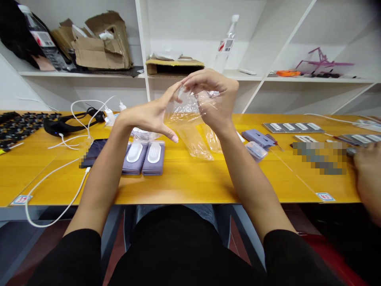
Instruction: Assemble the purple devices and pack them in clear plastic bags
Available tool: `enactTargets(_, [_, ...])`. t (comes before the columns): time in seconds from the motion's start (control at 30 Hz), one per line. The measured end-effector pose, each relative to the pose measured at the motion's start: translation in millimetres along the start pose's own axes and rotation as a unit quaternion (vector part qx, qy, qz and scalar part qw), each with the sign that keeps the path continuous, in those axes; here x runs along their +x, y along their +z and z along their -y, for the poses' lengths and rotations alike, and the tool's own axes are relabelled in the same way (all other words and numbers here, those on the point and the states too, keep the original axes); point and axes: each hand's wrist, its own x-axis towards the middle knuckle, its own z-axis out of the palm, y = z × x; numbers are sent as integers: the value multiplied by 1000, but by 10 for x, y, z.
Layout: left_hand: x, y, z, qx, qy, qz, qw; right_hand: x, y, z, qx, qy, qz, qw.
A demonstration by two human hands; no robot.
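Observation:
A crinkled clear plastic bag (192,109) hangs above the middle of the table, in front of me. My right hand (217,95) is curled around its right side and upper edge. The fingers of my left hand (151,113) reach to the bag's upper left, close to my right fingertips, with the thumb spread well away and pointing down. Whether those left fingers pinch the film is unclear. Below my left hand, two purple-grey cases (153,167) with white oval pieces on top lie side by side. More clear film (198,147) shows under the bag.
White cables (58,165), a black tablet-like device (94,153) and black goggles (68,123) lie left. A purple holder (258,137), a small clear box (256,151) and a tray of white pieces (293,127) lie right. Another person's hand (369,171) is far right. Shelves stand behind.

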Motion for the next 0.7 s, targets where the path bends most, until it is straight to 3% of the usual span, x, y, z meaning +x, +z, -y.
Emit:
enactTargets(0.13, [-20,-17,-5,8,-3,6,1000,17,-6,-19,6,-13,67,998])
enactTargets(0.27, [-61,-48,28,24,-21,-8,999,25,-78,34,12,5,83,996])
enactTargets(0.4, [-135,-140,15,36,-81,-6,996,66,-232,41,54,4,75,996])
enactTargets(0.6, [-375,-428,120,79,-165,-40,982,200,-326,-229,96,6,90,991])
enactTargets(0.7, [-517,-583,275,87,-155,-55,983,225,-217,-399,30,15,158,987])
